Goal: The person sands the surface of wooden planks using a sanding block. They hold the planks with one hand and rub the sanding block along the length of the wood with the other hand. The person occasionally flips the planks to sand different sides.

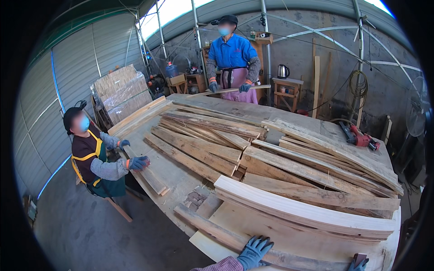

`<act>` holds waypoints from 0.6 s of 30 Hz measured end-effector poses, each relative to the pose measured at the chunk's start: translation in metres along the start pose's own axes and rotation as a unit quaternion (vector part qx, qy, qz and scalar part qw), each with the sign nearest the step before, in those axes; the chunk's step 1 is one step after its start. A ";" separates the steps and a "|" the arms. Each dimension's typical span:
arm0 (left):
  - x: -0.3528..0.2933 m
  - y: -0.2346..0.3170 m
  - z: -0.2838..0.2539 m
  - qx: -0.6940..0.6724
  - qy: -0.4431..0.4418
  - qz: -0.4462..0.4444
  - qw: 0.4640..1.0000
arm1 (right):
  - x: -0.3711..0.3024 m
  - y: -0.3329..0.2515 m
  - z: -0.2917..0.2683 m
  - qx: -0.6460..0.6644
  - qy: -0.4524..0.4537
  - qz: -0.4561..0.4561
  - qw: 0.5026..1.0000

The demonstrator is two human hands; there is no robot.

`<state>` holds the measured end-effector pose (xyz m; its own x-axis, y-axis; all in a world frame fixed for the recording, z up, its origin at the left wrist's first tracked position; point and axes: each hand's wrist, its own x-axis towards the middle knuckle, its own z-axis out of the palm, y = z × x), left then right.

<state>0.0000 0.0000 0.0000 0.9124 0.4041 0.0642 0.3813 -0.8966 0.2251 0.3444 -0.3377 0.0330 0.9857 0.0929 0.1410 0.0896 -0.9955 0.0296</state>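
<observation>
Grey weathered board lay on the near side of the pale board stack, approx. alongside it; mid-part was covered by the L hand, and the R end ran into the lower edge of view, so its tip couldn't be made out. L hand, gloved, near side of the stack, lay palm-down on the board w/ fingers a bit spread; palm hidden. R hand, nr the stack's R end, was mostly cut off; it was at a small dark block, but couldn't tell if pinching or just touching. Pale sheet showed along the board's near edge, rest hidden. Beyond the stack, loose planks overlapped on the counter, lower ones partly covered. Red power tool, far R beyond the stack, was small, details unclear. Co-worker L of the stack had a hand over a small red item, mostly hidden; co-worker beyond the stack held a strip, legs hidden behind the counter.
</observation>
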 end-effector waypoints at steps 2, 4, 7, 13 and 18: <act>-0.003 -0.004 0.004 0.008 0.007 -0.002 1.000 | 0.001 0.001 0.014 -0.027 0.029 -0.038 0.998; 0.008 0.005 0.010 -0.031 0.040 0.003 0.999 | -0.004 -0.002 -0.014 -0.041 0.014 -0.035 0.998; 0.001 0.002 0.003 -0.029 0.025 -0.001 0.999 | -0.038 -0.021 -0.042 -0.040 -0.031 -0.021 0.998; -0.005 0.002 -0.003 0.018 -0.002 0.001 1.000 | 0.002 -0.031 -0.060 -0.024 -0.109 0.064 0.992; 0.001 0.002 0.004 -0.008 0.035 0.006 0.999 | -0.034 -0.012 -0.029 -0.051 -0.028 -0.023 0.998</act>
<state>0.0027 -0.0025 -0.0037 0.9045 0.4046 0.1344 0.3667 -0.8991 0.2393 0.3058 -0.3286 0.0565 0.9874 0.1351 0.0820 0.1233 -0.9832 0.1349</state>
